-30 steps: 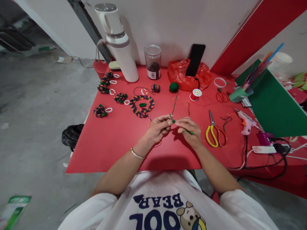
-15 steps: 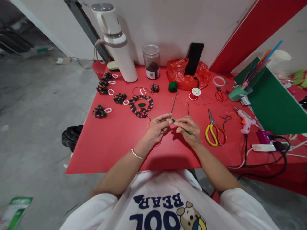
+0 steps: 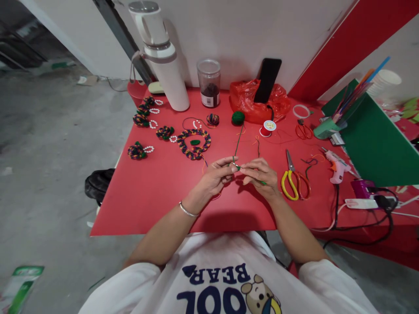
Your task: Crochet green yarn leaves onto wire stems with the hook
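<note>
Fingers, left: thumb and forefinger tips of the left hand are pressed together on the green cord; the other fingers are curled beneath.
Fingers, right: fingertips of the right hand are closed, facing the left fingertips and almost touching them. They grip a thin green stick, whose end shows at the near-right edge of the hand. Its type is too small to tell.
Work point: between the two sets of fingertips, just above the red table, near its middle.
Green cord: runs from the pinch away to the far side and ends at the green yarn ball.
Wrist: a thin metal bangle on the left forearm.
Right of hands: yellow-handled scissors lie flat, near the right hand but apart from it; farther right lies a white glue gun.
Far of hands: a red spool stands just right of the green yarn ball; behind both are a red plastic bag and a black phone propped upright.
Left of hands: a multicolour woven ring; beyond it, small woven flowers with pearl loops are spread toward the far-left corner.
Far edge: a clear jar and a white flask stand against the wall.
</note>
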Tool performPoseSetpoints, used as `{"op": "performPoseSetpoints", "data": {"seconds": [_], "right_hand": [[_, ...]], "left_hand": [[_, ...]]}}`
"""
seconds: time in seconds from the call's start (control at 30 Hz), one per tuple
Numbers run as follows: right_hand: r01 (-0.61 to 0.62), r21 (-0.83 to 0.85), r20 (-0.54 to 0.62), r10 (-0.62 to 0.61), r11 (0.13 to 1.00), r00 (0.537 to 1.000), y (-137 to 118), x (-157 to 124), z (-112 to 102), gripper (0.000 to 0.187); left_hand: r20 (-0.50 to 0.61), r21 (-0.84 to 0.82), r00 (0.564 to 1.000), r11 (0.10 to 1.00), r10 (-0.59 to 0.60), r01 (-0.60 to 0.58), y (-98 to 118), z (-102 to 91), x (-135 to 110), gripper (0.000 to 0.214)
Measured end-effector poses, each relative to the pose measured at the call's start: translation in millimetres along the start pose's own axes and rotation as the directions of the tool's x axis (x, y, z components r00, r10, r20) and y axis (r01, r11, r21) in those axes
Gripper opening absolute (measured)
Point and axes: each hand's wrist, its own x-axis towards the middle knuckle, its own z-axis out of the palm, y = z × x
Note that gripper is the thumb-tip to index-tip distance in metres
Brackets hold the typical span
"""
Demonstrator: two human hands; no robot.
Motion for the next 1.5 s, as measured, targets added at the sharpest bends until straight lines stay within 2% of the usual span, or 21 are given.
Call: {"op": "performPoseSetpoints", "data": {"seconds": [0.2, 0.5, 0.77, 1.2, 1.5], "right_hand": [[0.019, 0.077, 0.017, -0.021, 0.997, 1.000, -6.2, 4.7, -6.3, 0.028], [-0.033, 0.068, 0.072, 0.028, 0.997, 0.997, -9.5, 7.0, -13.1, 0.024], [-0.020, 0.089, 0.036, 0.017, 0.996, 0.999, -11.9, 7.3, -14.8, 0.023], [0.008, 0.122, 0.058, -0.015, 0.993, 0.998, -13.2, 10.7, -17.8, 0.026], [-0.062, 0.231, 0.127, 0.033, 0.971, 0.991, -5.9, 8.3, -18.6, 0.023]], "left_hand": [[0.007, 0.001, 1.000, 1.000, -0.010, 0.010, 3.2, -1.8, -0.8, 0.045], [0.016, 0.024, 1.000, 1.000, 0.006, -0.007, 6.0, -2.4, -0.9, 0.044], [0.029, 0.015, 0.999, 0.999, 0.037, -0.037, 7.5, -3.2, -1.4, 0.043], [0.040, 0.088, 0.996, 0.993, 0.074, -0.077, 12.7, -4.6, -1.0, 0.042], [0.094, 0.145, 0.996, 0.989, 0.003, -0.016, 15.6, -13.3, 0.4, 0.041]]}}
